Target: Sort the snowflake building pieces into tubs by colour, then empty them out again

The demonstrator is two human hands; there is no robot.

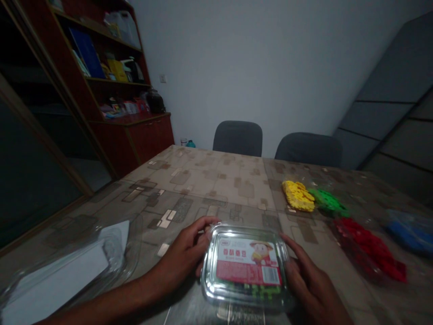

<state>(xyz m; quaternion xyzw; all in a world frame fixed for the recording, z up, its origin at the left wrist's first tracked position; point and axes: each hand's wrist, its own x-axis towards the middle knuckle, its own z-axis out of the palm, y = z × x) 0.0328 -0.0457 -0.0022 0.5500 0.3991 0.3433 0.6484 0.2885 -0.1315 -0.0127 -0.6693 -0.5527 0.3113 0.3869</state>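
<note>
It's dim in here, the far left sinking to near-black! Glare streaks the glossy rim of my clear box point(246, 267); the wall point(270, 67) shows dull grey-blue, I see the cabinet point(149, 140) and grey panels point(392, 83) lean outward, and those blue pieces point(411, 235) smear soft at right.

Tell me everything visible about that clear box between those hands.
The clear box is a rounded rectangle of glossy, seemingly plastic material with a ridged lid. Its white-and-red label carries Chinese characters, a hatted cartoon figure and a barcode. Green pieces show through below it. The left hand and right hand hold opposite sides, label up; whether it rests on the table or is raised is unclear.
</note>
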